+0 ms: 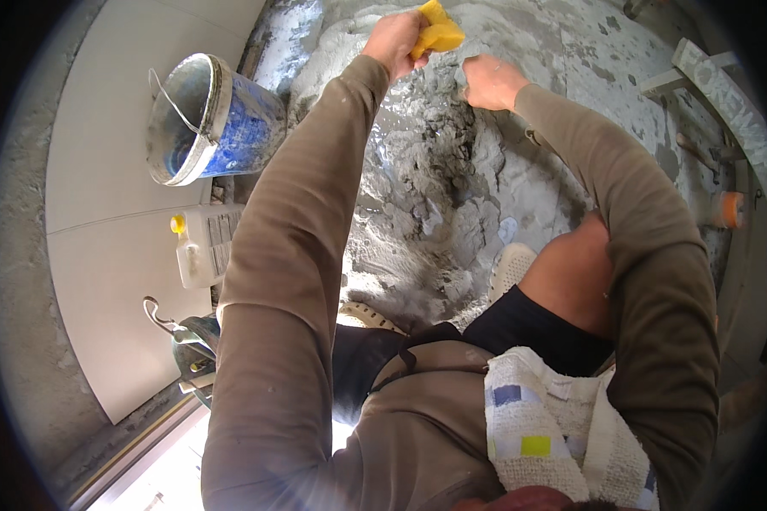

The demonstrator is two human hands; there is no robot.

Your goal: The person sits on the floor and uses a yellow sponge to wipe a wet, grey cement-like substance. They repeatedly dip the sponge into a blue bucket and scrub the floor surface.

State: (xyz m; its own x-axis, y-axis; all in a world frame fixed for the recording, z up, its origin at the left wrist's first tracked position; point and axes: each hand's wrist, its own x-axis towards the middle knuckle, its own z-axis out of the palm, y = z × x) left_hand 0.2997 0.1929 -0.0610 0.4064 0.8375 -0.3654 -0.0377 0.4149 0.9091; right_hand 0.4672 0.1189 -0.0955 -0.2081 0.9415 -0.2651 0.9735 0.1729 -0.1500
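One pale, perforated shoe (511, 269) stands beside the wet grey mortar (435, 175), whose lumpy, glistening ridge runs lengthwise forward toward both hands. At its far end, the right hand (492, 83) is nearer, fingers curled; whether this grip contains anything, I cannot tell. Slightly farther, the left hand (392, 45) has its grip clenched round a yellow sponge (441, 36), soft-looking and creased, which juts rightward from that hand, beyond the right one and a little to its left.

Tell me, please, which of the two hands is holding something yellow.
The left hand: it grips the yellow sponge. The right hand, curled near the grey mix, shows nothing yellow.
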